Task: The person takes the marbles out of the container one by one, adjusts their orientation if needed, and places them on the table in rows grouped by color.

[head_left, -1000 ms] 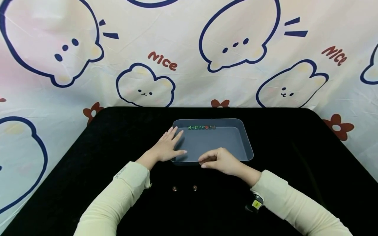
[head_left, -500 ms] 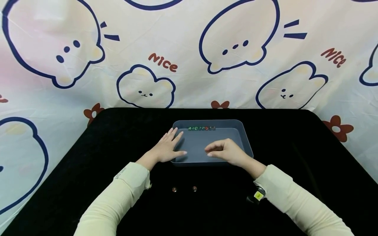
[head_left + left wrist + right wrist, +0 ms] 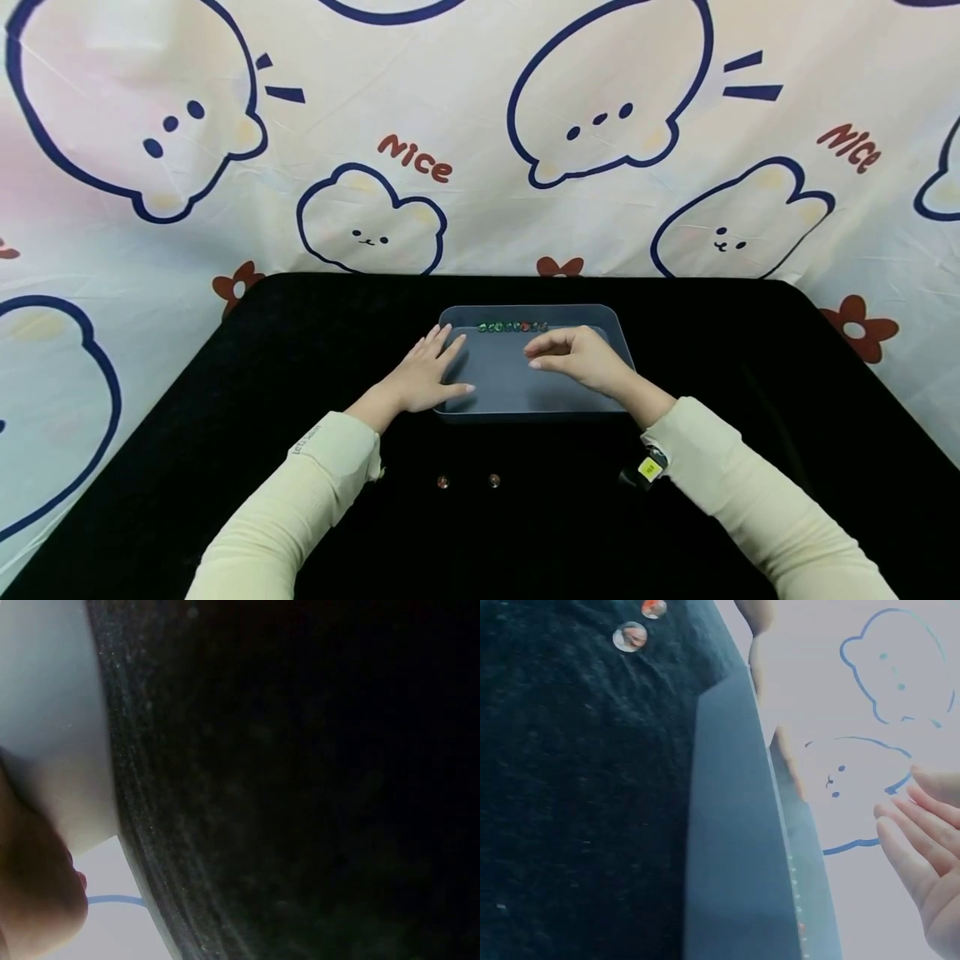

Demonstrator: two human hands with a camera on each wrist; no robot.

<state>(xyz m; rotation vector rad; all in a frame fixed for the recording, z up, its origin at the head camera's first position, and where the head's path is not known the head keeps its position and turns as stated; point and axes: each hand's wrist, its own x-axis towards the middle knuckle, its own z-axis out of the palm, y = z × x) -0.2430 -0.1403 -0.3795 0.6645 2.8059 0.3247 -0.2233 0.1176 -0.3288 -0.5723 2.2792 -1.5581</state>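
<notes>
A grey rectangular tray (image 3: 502,387) lies on the black table. Along its far wall runs a row of several small round glass pieces (image 3: 512,327) like marbles, mostly green, with a red one. My left hand (image 3: 423,375) rests on the tray's left side, fingers spread and straight. Over the tray's right half hovers my right hand (image 3: 581,358), thumb and index finger brought close together; whether a small piece sits between them is hidden. In the right wrist view its fingers are bent and the tray's outer wall (image 3: 735,825) stands beside them.
Two more clear round glass pieces with reddish insides, a left one (image 3: 443,482) and a right one (image 3: 494,481), lie on the black cloth (image 3: 360,533) in front of the tray. A patterned curtain (image 3: 480,217) hangs behind the table.
My right hand has moved from the tray's near rim inward and up toward the far wall. My left hand, the tray and the two pieces in front have stayed in place.
</notes>
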